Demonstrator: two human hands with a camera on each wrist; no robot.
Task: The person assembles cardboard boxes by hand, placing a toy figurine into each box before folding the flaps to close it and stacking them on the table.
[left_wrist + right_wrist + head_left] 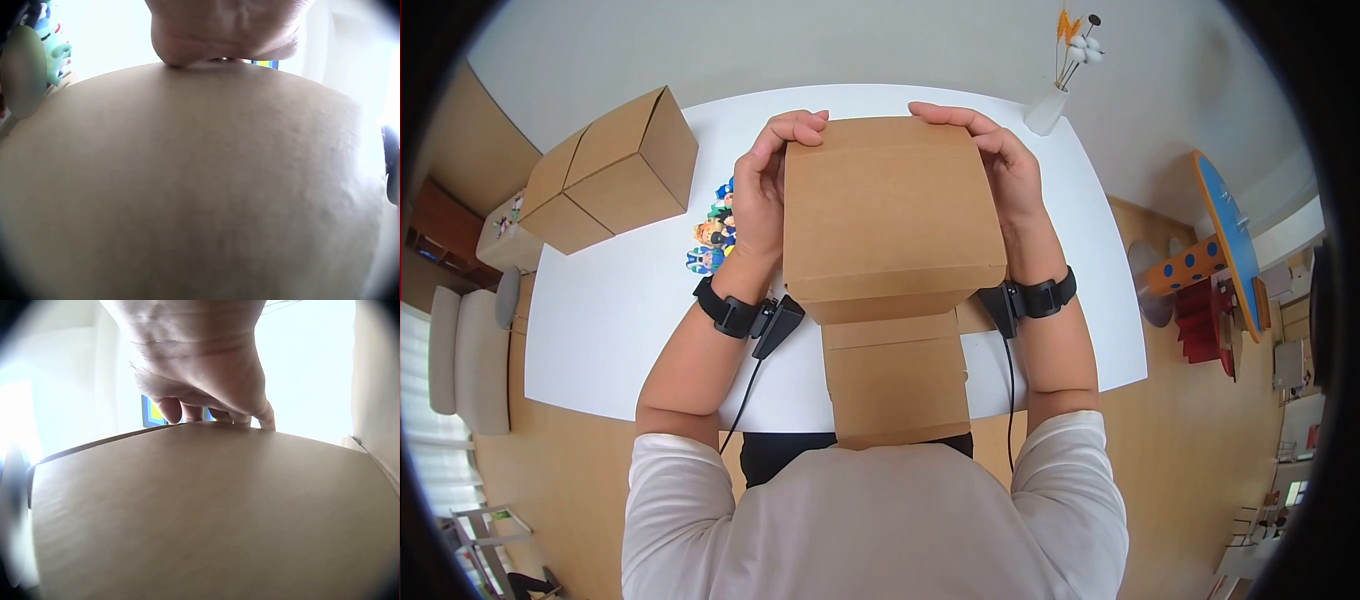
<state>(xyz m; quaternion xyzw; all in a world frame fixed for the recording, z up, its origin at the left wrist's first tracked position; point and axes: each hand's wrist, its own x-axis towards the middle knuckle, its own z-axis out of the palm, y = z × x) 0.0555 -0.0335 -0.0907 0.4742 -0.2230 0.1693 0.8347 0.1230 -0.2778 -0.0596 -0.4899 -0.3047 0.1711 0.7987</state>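
Note:
A brown cardboard box [890,200] stands between both hands in the middle of the head view, its flap [898,390] hanging open toward the person's lap. My left hand [762,185] grips the box's far left corner, fingers bent over the top edge. On the opposite side my right hand [1015,175] holds the far right corner, its fingers reaching along the back edge. Plain cardboard [187,175] fills most of the left wrist view. In the right wrist view, fingertips of the right hand [200,359] meet the box edge. The box's inside is hidden.
More cardboard boxes [625,175] stand side by side at the white table's [600,330] back left. Several small colourful figurines [712,240] are beside the left forearm. A white vase [1046,108] with dried stems stands at the back right.

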